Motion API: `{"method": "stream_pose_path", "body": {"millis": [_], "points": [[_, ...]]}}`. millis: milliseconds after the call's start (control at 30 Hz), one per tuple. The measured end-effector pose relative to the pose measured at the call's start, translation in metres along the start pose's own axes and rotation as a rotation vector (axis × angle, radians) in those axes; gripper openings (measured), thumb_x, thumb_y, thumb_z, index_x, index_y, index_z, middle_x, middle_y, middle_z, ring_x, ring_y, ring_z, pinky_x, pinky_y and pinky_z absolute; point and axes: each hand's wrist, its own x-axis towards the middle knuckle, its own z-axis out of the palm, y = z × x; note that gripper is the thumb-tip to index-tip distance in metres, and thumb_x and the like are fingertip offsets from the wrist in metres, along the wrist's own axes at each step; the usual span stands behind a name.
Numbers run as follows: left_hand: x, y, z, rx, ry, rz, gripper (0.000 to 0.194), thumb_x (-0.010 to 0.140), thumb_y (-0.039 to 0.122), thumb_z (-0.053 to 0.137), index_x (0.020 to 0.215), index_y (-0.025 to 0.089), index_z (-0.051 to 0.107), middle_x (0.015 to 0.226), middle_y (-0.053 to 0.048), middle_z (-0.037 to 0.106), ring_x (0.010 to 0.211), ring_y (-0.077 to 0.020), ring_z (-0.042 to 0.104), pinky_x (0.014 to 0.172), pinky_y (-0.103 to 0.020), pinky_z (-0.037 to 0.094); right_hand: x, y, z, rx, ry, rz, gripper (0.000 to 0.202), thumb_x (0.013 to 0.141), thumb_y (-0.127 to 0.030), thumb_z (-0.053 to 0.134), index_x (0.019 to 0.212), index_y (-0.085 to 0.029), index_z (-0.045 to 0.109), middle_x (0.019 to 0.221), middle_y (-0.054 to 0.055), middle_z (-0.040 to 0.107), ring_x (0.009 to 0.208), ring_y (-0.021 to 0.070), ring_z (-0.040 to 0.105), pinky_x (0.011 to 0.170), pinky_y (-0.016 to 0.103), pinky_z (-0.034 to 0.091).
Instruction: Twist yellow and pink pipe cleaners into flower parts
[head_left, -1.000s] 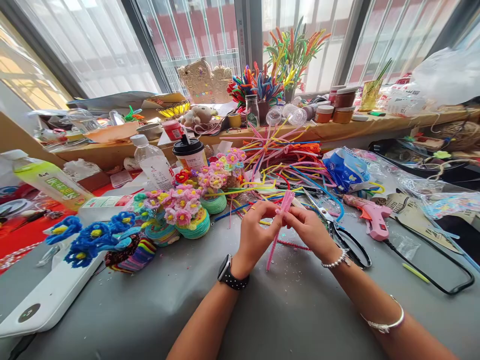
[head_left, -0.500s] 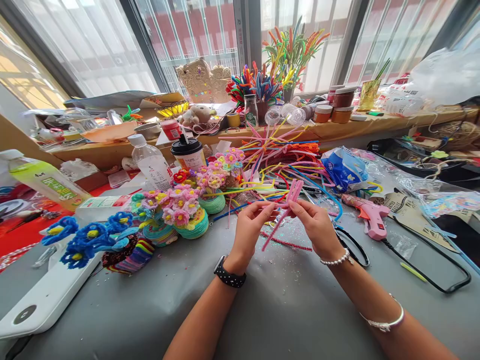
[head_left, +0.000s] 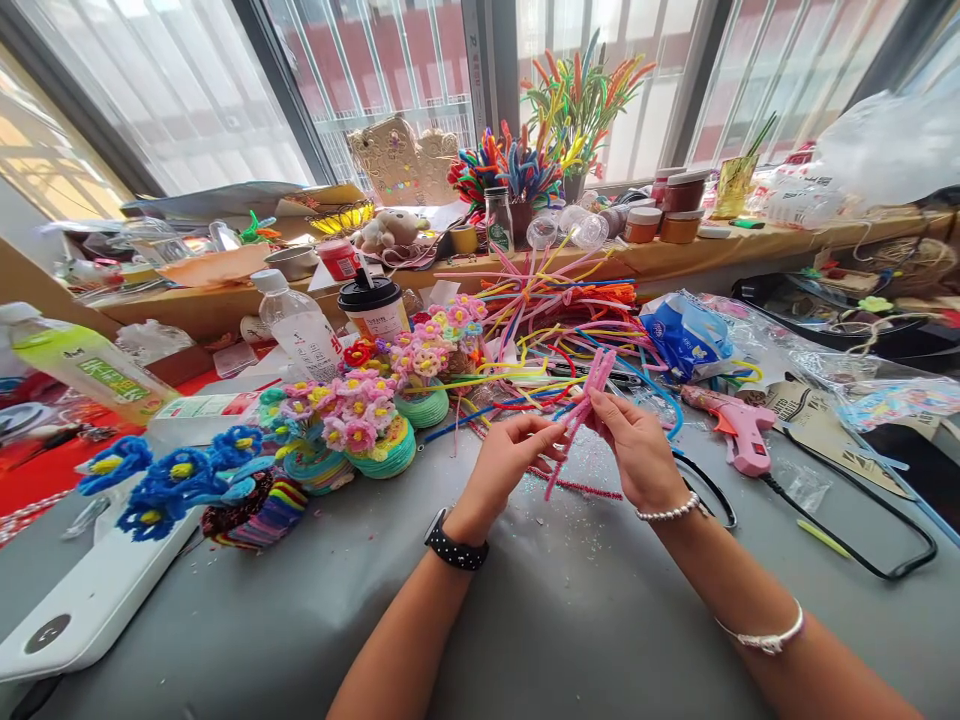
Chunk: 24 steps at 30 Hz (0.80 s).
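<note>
A bundle of bent pink pipe cleaners is pinched by my right hand, between thumb and index finger, its folded loops pointing up. One straight pink end slants down to the left below the fingers. My left hand is beside that lower end, fingers stretched and slightly apart, fingertips at or just touching it; the exact contact is unclear. Beneath the hands a dark red tinsel pipe cleaner lies on the grey table among scattered glitter.
Pipe-cleaner flowers in pots and blue flowers stand to the left. Behind the hands is a heap of loose pipe cleaners. On the right lie a pink glue gun with its black cord and a blue packet.
My left fingers have loosened from their pinch and spread a little. My right hand has turned slightly, tilting the pink pipe cleaners and shifting them a bit to the right.
</note>
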Motion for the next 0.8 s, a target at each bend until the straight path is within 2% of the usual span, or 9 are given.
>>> {"method": "stream_pose_path", "body": {"millis": [167,267,367,467,600,800], "points": [[-0.001,0.003,-0.006,0.025,-0.082,-0.012,0.022,0.067,0.037,0.058,0.072,0.015,0.057,0.072,-0.004,0.062,0.063,-0.0111,0.057,0.052,-0.019,0.043,0.004,-0.002,-0.005,-0.071,-0.075,0.041,0.025,0.066,-0.040,0.060,0.071,-0.016,0.065,0.069,0.002,0.063,0.068,0.0124,0.055,0.070,0.027,0.044],[0.000,0.006,-0.012,0.021,-0.048,0.024,0.024,0.070,0.038,0.055,0.078,0.016,0.058,0.077,-0.004,0.062,0.066,-0.0110,0.057,0.056,-0.020,0.044,0.003,-0.003,-0.006,-0.147,-0.131,0.040,0.026,0.067,-0.041,0.059,0.071,-0.015,0.065,0.068,0.002,0.062,0.066,0.0121,0.054,0.068,0.027,0.045],[0.002,0.006,-0.014,-0.018,0.031,0.058,0.025,0.071,0.037,0.054,0.084,0.017,0.058,0.082,-0.004,0.062,0.070,-0.0109,0.057,0.060,-0.020,0.043,-0.001,-0.008,-0.004,-0.257,-0.265,0.040,0.028,0.070,-0.041,0.055,0.072,-0.015,0.065,0.068,0.003,0.061,0.066,0.0131,0.054,0.067,0.027,0.045],[0.002,0.005,-0.013,-0.034,0.018,0.094,0.024,0.070,0.033,0.057,0.089,0.018,0.059,0.086,-0.003,0.063,0.074,-0.0109,0.057,0.064,-0.020,0.043,-0.008,-0.015,0.001,-0.372,-0.419,0.018,0.028,0.074,-0.040,0.052,0.069,-0.015,0.064,0.067,0.002,0.061,0.065,0.0130,0.053,0.066,0.026,0.044],[0.002,0.003,-0.011,-0.055,-0.009,0.129,0.017,0.066,0.028,0.062,0.080,0.017,0.061,0.078,0.000,0.062,0.071,-0.0093,0.055,0.066,-0.019,0.042,-0.014,-0.018,0.003,-0.476,-0.533,-0.016,0.028,0.075,-0.039,0.049,0.065,-0.016,0.062,0.063,0.001,0.059,0.063,0.0132,0.052,0.060,0.024,0.042],[0.002,0.003,-0.013,-0.044,0.024,0.111,0.014,0.063,0.027,0.065,0.064,0.014,0.060,0.062,0.003,0.058,0.059,-0.0071,0.051,0.062,-0.019,0.039,-0.012,-0.014,0.002,-0.598,-0.569,-0.058,0.033,0.075,-0.044,0.047,0.064,-0.015,0.060,0.061,0.001,0.058,0.059,0.0133,0.051,0.055,0.024,0.039]]}}
